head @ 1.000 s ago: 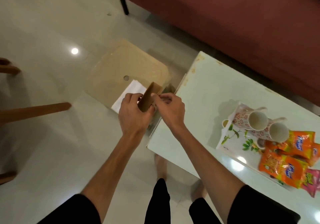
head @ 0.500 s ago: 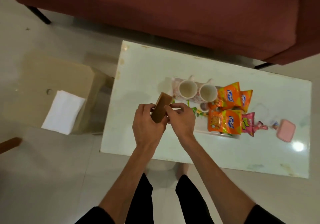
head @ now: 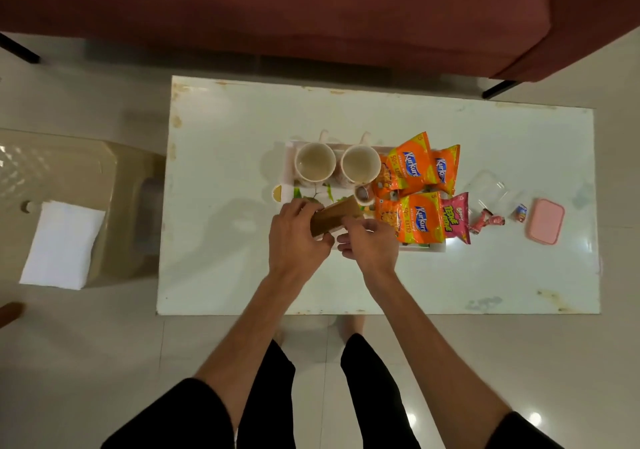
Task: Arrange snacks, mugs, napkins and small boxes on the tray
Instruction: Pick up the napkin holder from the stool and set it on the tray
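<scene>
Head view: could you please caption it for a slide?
Both hands hold a brown box over the tray of mugs and snacks.

A single head-worn camera looks steeply down from above the standing person onto the white table [head: 381,275]. The sofa [head: 311,8] fills the frame's top; the person's legs fill its bottom.

White table [head: 242,275] bears tray [head: 289,157], pink box [head: 544,220], candies [head: 486,219].

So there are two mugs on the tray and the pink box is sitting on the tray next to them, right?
Not quite. The two mugs are on the tray, but the pink box lies on the table, off to the tray's right, as the head view shows.
</scene>
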